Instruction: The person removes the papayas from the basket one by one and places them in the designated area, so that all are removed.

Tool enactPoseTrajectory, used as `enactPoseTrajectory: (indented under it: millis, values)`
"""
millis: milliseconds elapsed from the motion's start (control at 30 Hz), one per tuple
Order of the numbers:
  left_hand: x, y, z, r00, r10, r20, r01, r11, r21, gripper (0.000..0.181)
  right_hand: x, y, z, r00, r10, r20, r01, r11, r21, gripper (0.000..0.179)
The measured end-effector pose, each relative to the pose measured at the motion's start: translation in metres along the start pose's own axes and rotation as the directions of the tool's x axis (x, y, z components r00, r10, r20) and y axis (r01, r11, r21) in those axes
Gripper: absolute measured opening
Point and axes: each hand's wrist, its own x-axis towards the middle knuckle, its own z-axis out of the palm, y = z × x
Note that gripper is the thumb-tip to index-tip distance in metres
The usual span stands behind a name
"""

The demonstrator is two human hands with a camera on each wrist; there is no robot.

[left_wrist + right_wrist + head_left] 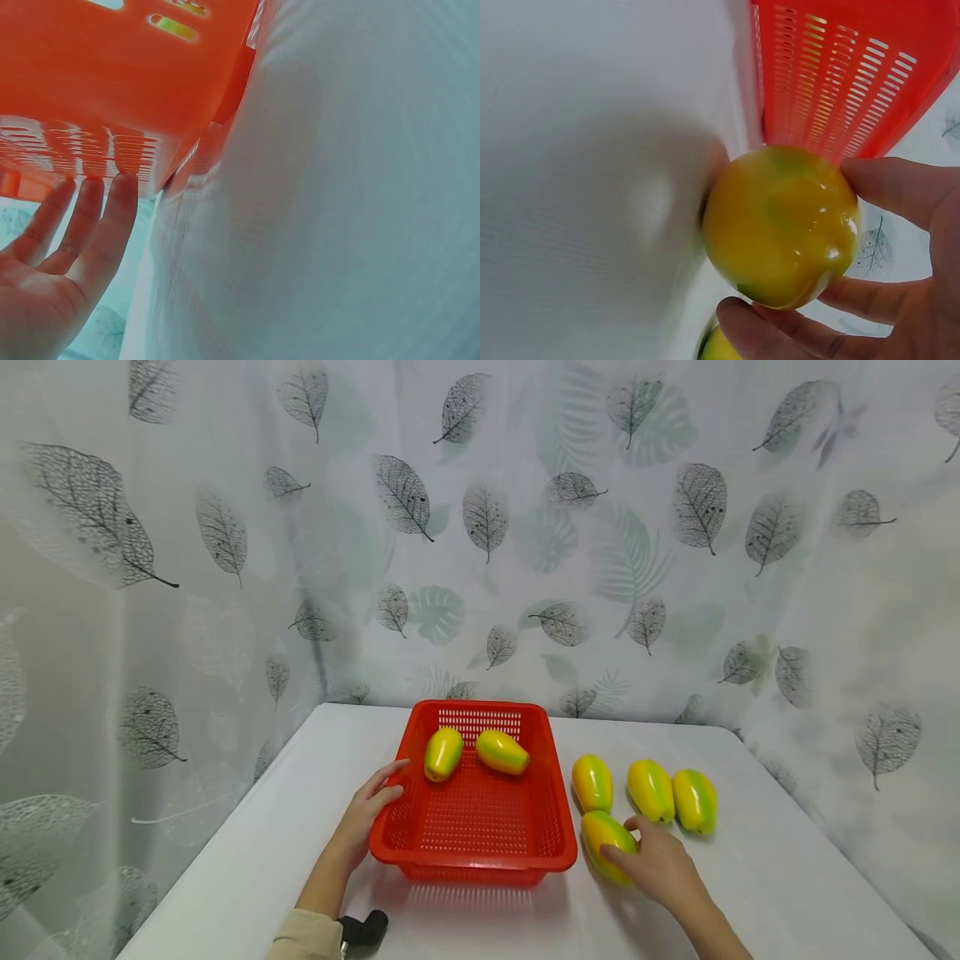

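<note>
My right hand (660, 864) grips a yellow-green papaya (606, 846) beside the basket, thumb on one side and fingers on the other. In the right wrist view the papaya's rounded end (780, 229) faces the camera. The red plastic basket (480, 862) stands in the middle. At its left side is my left hand (362, 814), with thumb and forefinger over the rim; in the left wrist view, straight fingers (109, 232) touch the slotted outer wall. Two papayas lie inside the basket toward the back, one at left (443, 754), one at right (502, 752).
Three more papayas lie on the white table (780, 877) right of the basket: one near its wall (592, 783), and two side by side, (651, 791) and another papaya (695, 802). A black object (365, 930) is near my left forearm. Leaf-patterned curtains (487, 568) hang behind.
</note>
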Motion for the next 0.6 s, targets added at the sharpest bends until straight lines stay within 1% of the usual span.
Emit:
enactPoseTrajectory:
  millis: [133, 233, 500, 600]
  values:
    - [0.0002, -0.0007, -0.0011, 1.0, 0.0, -0.002, 0.0, 1.0, -0.005, 0.049, -0.0003, -0.0018, -0.0011, 1.0, 0.012, 0.016, -0.012, 1.0, -0.026, 0.067]
    - [0.0002, -0.0017, -0.0008, 1.0, -0.003, -0.001, 0.003, 1.0, -0.006, 0.05, -0.0014, -0.0015, -0.001, 0.999, 0.02, 0.027, -0.018, 0.998, -0.059, 0.071]
    - [0.0004, -0.0019, -0.0004, 1.0, 0.004, 0.006, -0.004, 1.0, -0.005, 0.052, -0.0023, -0.006, -0.0023, 1.0, -0.029, 0.005, 0.029, 0.994, -0.104, 0.089]
    - [0.0001, -0.0014, -0.0006, 1.0, 0.003, 0.005, -0.003, 1.0, -0.004, 0.051, -0.0015, -0.0101, -0.0039, 0.999, -0.036, 0.003, 0.036, 0.993, -0.111, 0.089]
